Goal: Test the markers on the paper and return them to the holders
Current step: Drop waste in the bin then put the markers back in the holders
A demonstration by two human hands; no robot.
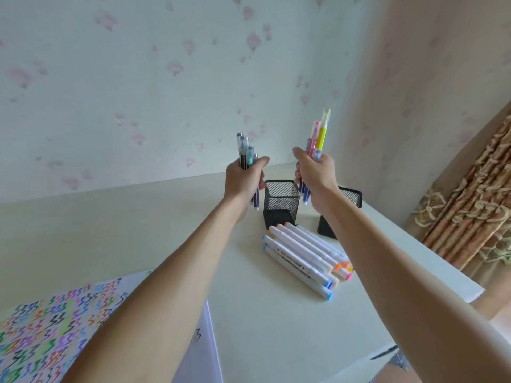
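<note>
Left hand (243, 175) grips dark pens (244, 153), right hand (313, 172) bright highlighters (318, 139), both fists closed, poised above mesh holders (280, 203) at twelve o'clock, seemingly for return.

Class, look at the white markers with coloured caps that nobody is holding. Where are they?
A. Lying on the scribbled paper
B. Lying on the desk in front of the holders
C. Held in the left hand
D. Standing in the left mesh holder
B: the white markers lie in a loose pile on the desk, just in front of the two black mesh holders.
</note>
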